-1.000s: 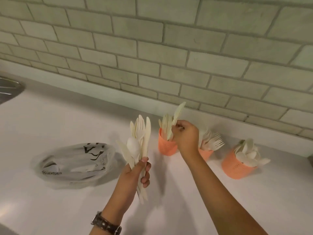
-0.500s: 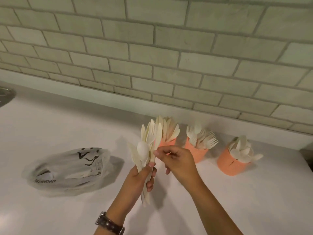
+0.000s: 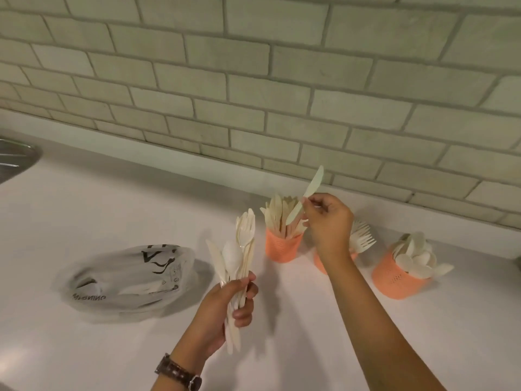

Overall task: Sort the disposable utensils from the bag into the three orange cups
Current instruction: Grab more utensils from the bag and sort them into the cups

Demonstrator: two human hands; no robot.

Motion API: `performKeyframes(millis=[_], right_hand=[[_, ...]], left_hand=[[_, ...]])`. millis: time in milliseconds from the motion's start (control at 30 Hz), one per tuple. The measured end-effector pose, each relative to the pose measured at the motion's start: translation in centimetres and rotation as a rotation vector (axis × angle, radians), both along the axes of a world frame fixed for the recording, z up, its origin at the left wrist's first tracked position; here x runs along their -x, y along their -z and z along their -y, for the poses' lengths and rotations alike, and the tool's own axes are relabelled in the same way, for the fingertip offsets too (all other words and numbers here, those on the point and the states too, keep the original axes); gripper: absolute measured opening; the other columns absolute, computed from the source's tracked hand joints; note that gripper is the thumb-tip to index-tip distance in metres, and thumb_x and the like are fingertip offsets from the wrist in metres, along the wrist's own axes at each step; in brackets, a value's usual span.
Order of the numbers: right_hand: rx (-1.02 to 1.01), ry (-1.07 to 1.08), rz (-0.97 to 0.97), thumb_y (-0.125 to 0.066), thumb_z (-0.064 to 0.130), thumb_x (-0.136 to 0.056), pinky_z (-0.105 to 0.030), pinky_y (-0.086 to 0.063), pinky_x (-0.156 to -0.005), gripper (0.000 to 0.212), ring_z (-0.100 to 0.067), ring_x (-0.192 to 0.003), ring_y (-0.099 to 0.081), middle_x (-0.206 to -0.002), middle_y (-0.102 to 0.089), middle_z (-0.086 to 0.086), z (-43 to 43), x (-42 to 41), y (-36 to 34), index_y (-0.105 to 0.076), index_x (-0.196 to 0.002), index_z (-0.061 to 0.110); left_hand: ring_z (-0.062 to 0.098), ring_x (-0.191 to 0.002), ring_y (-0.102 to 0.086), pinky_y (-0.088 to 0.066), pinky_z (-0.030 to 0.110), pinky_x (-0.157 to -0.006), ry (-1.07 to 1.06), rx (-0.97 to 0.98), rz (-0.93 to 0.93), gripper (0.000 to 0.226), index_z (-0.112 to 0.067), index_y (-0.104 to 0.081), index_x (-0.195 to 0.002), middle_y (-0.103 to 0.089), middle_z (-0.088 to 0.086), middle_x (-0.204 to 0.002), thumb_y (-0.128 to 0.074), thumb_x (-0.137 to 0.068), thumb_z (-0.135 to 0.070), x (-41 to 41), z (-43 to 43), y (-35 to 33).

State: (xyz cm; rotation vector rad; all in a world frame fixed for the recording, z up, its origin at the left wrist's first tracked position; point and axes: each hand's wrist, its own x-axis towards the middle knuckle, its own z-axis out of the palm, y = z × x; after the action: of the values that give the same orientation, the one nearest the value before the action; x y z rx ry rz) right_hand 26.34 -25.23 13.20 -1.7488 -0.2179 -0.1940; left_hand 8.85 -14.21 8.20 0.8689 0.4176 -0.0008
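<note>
My left hand (image 3: 225, 311) grips a mixed bundle of pale disposable utensils (image 3: 239, 249), fanned upward. My right hand (image 3: 329, 221) pinches a single knife (image 3: 306, 197) by its middle, tilted, just above the left orange cup (image 3: 283, 246), which holds knives. Behind my right wrist stands the middle orange cup (image 3: 320, 262) with forks (image 3: 362, 235), partly hidden. The right orange cup (image 3: 394, 280) is full of spoons. The grey plastic bag (image 3: 132, 280) lies flat on the counter to the left, with a few utensils showing through it.
A white counter (image 3: 112, 207) runs along a tiled wall (image 3: 253, 94). A metal sink edge (image 3: 14, 159) shows at the far left. The three cups stand in a row close to the wall.
My right hand pulled one knife out of the bundle and carried it up and right to above the knife cup. My left hand stayed in place with the bundle.
</note>
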Motion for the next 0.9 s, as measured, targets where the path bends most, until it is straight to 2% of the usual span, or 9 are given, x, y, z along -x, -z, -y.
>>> performKeyframes(millis=[133,200,300,367,433,500,700,767,900], right_hand=[[0.375,-0.045,-0.086,-0.066,0.006,-0.079,-0.030,-0.049,-0.074,0.015,-0.031,-0.085,-0.068,-0.089,-0.074,-0.015,-1.6,-1.0,3.2,-0.073,-0.090,0.001],[0.435,-0.042,-0.143,-0.065,0.007,-0.078,-0.030,-0.048,-0.076,0.019,-0.033,-0.089,-0.067,-0.095,-0.073,-0.016,-1.6,-0.7,4.0,-0.072,-0.095,0.001],[0.378,-0.058,-0.064,-0.069,0.016,-0.079,-0.029,-0.049,-0.075,0.022,-0.029,-0.080,-0.067,-0.095,-0.074,-0.005,-0.4,1.1,3.2,-0.072,-0.100,0.011],[0.258,-0.201,-0.070,-0.071,0.016,-0.078,-0.030,-0.052,-0.060,0.006,-0.020,-0.060,-0.063,-0.075,-0.070,0.010,0.8,4.0,2.2,-0.071,-0.082,0.020],[0.178,-0.358,-0.184,-0.075,0.015,-0.076,-0.028,-0.049,-0.046,0.010,-0.013,-0.048,-0.054,-0.064,-0.066,0.007,2.2,7.6,1.5,-0.068,-0.069,0.019],[0.116,-0.442,-0.299,-0.077,0.015,-0.074,-0.027,-0.046,-0.042,0.008,-0.012,-0.046,-0.051,-0.065,-0.066,-0.005,3.1,10.2,1.3,-0.071,-0.070,0.010],[0.056,-0.336,-0.441,-0.077,0.012,-0.072,-0.023,-0.045,-0.042,0.003,-0.007,-0.040,-0.048,-0.055,-0.063,0.007,4.8,10.9,1.2,-0.075,-0.074,0.013],[0.059,-0.322,-0.481,-0.079,0.012,-0.071,-0.021,-0.044,-0.041,0.005,-0.004,-0.038,-0.048,-0.054,-0.062,0.006,5.6,10.8,0.9,-0.075,-0.074,0.010],[0.005,-0.292,-0.519,-0.076,0.005,-0.072,-0.019,-0.045,-0.042,0.004,-0.004,-0.036,-0.048,-0.047,-0.061,0.007,7.5,10.6,0.1,-0.074,-0.069,0.007]], left_hand=[[0.007,-0.036,-0.029,-0.024,0.016,-0.034,0.062,0.094,0.065,0.020,-0.010,-0.060,-0.082,-0.041,0.001,-0.058,-0.066,-0.065,-0.017,0.3,-0.3,-0.2],[0.008,-0.038,-0.028,-0.024,0.017,-0.035,0.064,0.052,0.055,0.017,-0.010,-0.059,-0.084,-0.040,0.001,-0.059,-0.064,-0.069,-0.015,0.3,-0.4,-0.3],[0.009,-0.040,-0.027,-0.025,0.018,-0.036,0.047,-0.058,0.033,0.014,-0.010,-0.053,-0.089,-0.038,-0.001,-0.061,-0.055,-0.075,-0.013,0.1,-0.3,-0.3],[0.009,-0.041,-0.027,-0.027,0.018,-0.037,0.030,-0.113,0.039,0.016,-0.010,-0.050,-0.089,-0.039,-0.002,-0.060,-0.054,-0.074,-0.011,-0.2,0.1,-0.3],[0.010,-0.041,-0.029,-0.028,0.018,-0.038,0.021,-0.178,0.041,0.017,-0.010,-0.049,-0.089,-0.040,-0.003,-0.057,-0.054,-0.073,-0.010,-0.6,0.8,-0.4],[0.010,-0.042,-0.030,-0.030,0.019,-0.039,0.046,-0.273,0.048,0.014,-0.009,-0.047,-0.086,-0.038,-0.003,-0.054,-0.055,-0.075,-0.013,-1.1,1.7,-0.5],[0.008,-0.043,-0.036,-0.034,0.019,-0.043,0.200,-0.528,0.102,0.009,-0.003,-0.050,-0.090,-0.044,-0.008,-0.047,-0.045,-0.083,-0.005,-2.0,4.7,-0.8],[0.008,-0.045,-0.039,-0.035,0.020,-0.045,0.254,-0.590,0.111,0.019,-0.005,-0.053,-0.089,-0.049,-0.008,-0.048,-0.038,-0.089,0.006,-2.3,5.5,-0.8],[0.008,-0.050,-0.044,-0.041,0.020,-0.049,0.351,-0.658,0.154,0.029,-0.011,-0.058,-0.086,-0.054,-0.008,-0.056,-0.036,-0.089,0.009,-3.0,7.0,-1.1]])
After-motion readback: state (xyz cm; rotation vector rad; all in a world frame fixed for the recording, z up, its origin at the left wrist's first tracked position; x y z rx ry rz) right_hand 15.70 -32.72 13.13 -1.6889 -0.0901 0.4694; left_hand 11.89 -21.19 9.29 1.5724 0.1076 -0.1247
